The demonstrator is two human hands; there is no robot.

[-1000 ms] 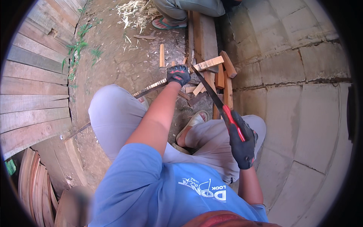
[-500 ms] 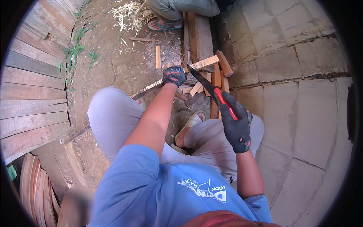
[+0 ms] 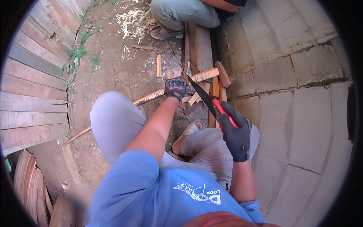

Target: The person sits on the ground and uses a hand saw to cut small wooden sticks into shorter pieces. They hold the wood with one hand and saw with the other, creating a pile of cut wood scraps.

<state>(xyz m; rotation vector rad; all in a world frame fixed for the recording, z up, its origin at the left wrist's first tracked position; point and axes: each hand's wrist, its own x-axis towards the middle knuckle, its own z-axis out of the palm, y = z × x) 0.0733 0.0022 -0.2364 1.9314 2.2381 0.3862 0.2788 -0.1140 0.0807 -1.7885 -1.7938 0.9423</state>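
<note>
My left hand [image 3: 176, 88], in a black glove with red marks, is closed around a long thin wooden strip [image 3: 153, 97]. The strip slants from beyond my left knee up to the right, and its far right end lies over other wood pieces. In my right hand [image 3: 237, 130], gloved too, is the red handle of a handsaw [image 3: 203, 95]. The saw's dark blade points forward and left, its tip at the strip just right of my left hand. Whether the teeth touch the wood I cannot tell.
Ahead, a person in grey trousers [image 3: 170, 17] crouches beside a thick wooden beam [image 3: 200, 45]. Several offcuts [image 3: 222, 74] lie around the strip's end. Wood shavings [image 3: 132, 22] cover the ground ahead. A block wall [image 3: 280, 117] rises right; a plank wall [image 3: 32, 113] stands left.
The whole view has shifted, so most things sit slightly lower in the picture. The strip seems slightly turned, with more of its orange face showing. Both hands keep their grips.
</note>
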